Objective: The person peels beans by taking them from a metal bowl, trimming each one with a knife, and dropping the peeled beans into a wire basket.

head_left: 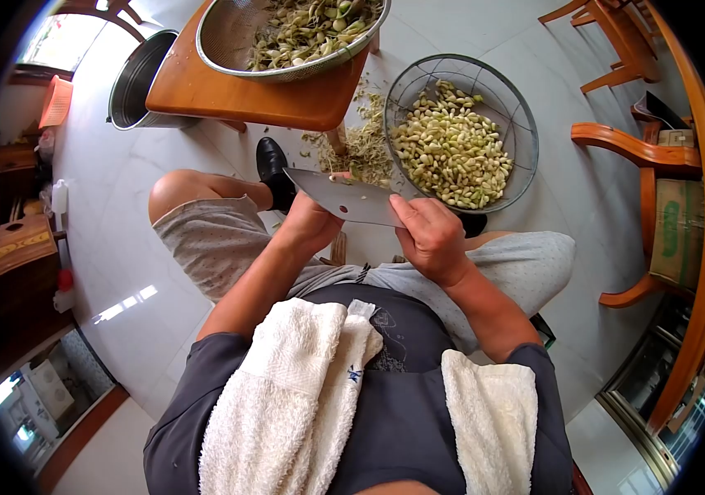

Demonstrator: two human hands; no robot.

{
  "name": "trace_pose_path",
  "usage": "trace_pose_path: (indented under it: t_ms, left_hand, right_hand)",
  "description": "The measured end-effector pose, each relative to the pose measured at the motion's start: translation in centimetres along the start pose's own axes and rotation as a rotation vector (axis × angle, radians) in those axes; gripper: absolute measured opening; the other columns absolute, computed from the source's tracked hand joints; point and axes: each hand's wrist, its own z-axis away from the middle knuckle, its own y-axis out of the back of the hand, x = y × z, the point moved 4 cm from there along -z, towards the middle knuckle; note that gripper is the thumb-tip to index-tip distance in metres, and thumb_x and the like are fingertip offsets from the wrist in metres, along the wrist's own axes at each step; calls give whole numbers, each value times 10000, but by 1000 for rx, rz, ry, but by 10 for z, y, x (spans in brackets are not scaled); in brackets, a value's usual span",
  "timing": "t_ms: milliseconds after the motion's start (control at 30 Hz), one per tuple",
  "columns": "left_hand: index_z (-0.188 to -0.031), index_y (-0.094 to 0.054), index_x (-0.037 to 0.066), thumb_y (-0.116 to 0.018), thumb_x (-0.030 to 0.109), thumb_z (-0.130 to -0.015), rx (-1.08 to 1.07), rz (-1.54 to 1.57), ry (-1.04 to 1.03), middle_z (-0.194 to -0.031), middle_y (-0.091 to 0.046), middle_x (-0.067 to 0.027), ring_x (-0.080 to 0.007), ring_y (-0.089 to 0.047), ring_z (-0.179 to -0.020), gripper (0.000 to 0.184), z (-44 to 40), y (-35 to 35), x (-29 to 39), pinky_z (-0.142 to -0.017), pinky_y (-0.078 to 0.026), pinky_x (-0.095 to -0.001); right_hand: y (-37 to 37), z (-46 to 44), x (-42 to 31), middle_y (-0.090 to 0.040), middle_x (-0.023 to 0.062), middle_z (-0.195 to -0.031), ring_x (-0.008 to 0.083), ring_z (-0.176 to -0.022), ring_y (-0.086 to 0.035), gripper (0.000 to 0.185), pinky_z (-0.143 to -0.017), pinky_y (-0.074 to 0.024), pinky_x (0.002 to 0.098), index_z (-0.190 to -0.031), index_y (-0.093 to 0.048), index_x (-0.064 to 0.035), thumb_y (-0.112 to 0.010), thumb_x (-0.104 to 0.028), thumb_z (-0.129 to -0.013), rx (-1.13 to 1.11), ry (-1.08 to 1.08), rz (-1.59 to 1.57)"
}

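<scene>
A wide metal cleaver [352, 200] is held across the space above my lap, its blade spanning both hands. My right hand [432, 239] has its fingers wrapped round the right end of the cleaver. My left hand [313, 223] is closed under the left part of the blade, which hides most of its fingers; what it holds cannot be made out. Small pale scraps lie on the blade. Beyond it, a heap of thin trimmings [365, 148] is on the floor. A wire basket [527, 157] to the right holds many pale green-white pieces [451, 144].
A metal colander [225, 58] of untrimmed pieces stands on a wooden stool [286, 101] ahead. Left of it is a metal bucket [131, 99]. Wooden chairs [649, 153] and a cardboard box [674, 231] are at the right. A dark wooden cabinet [18, 272] is at the left.
</scene>
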Motion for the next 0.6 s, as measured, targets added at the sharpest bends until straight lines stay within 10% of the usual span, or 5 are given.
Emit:
trace_pose_path:
  t_ms: [600]
  left_hand:
    - [-905,-602,-47,-500,-51,-824,-62,68,5,-880,-648,-127,-205,-624,-770,130,1,2,1,-719,-519,-319]
  right_hand:
    - [-5,1,8,-606,127,-819,287,-698,-587,361,-626,-484,365,-1063,-634,14,-640,21,-702,50,-25,-63]
